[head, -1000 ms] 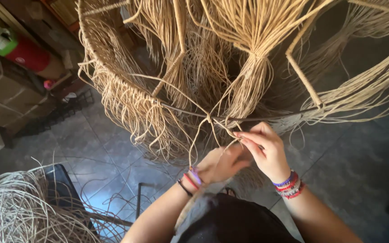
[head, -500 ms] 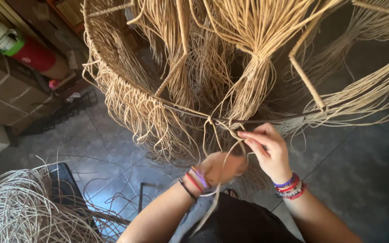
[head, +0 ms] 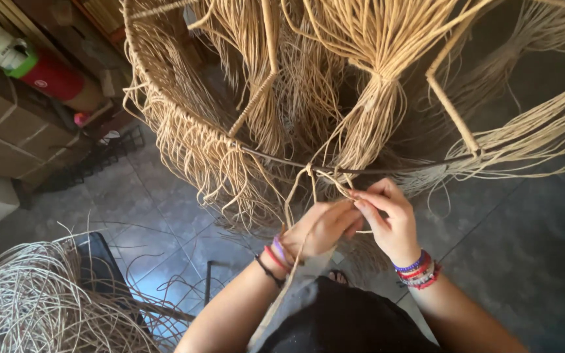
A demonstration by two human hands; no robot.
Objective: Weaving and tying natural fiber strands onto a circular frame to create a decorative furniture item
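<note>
Both my hands are up at the dark wire hoop [head: 400, 171] of a big frame hung with pale rattan strands. Left hand [head: 322, 225]: fingers curled in, pinching a strand [head: 293, 196] that loops up to the hoop just above my knuckles and trails down past my wrist. Right hand [head: 390, 219]: thumb and forefinger pressed together on the same strand end, right beside the left fingertips; the two hands touch. Neither hand is open.

Directly above the hands, a thick bundle [head: 375, 124] of strands is cinched at the middle and fans out above and below. Up and to the left of the left hand, a fringe [head: 197, 150] of loose ends hangs off the curved rim. A wrapped strut [head: 454, 108] slants up from the hoop, above my right hand.

Bead bracelets on both wrists. Well below and left of my left arm, a heap of loose pale cane [head: 34, 304] lies by a dark stool [head: 99, 265] on the grey tiled floor [head: 511, 255]. Far upper left: cardboard boxes [head: 8, 131], a red cylinder [head: 53, 78].
</note>
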